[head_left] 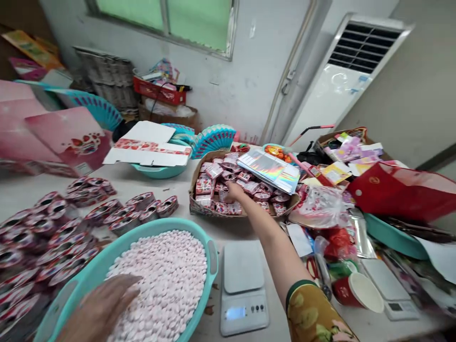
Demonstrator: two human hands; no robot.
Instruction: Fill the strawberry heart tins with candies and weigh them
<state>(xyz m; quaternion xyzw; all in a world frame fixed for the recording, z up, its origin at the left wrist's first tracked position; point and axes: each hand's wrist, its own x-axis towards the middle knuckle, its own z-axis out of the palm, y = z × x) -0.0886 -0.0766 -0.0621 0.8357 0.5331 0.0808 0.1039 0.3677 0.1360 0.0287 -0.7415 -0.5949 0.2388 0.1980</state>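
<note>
My right hand (235,191) reaches far forward into a cardboard box (195,183) full of small red-and-white packets (213,178); its fingers curl down among the packets, and I cannot see if they hold one. My left hand (101,308) lies blurred at the near edge of a teal basin (210,251) heaped with pale pink round candies (167,280); its fingers are stretched out flat over the candies. A white digital scale (243,285) stands between the basin and my right forearm.
Rows of small filled red-and-white tins (71,223) cover the table's left. Pink boxes (67,137), flat cartons on a teal bowl (149,147) and paper fans (213,137) lie behind. At right are a red cup (356,290), a second scale (392,289), a red bag (402,190) and clutter.
</note>
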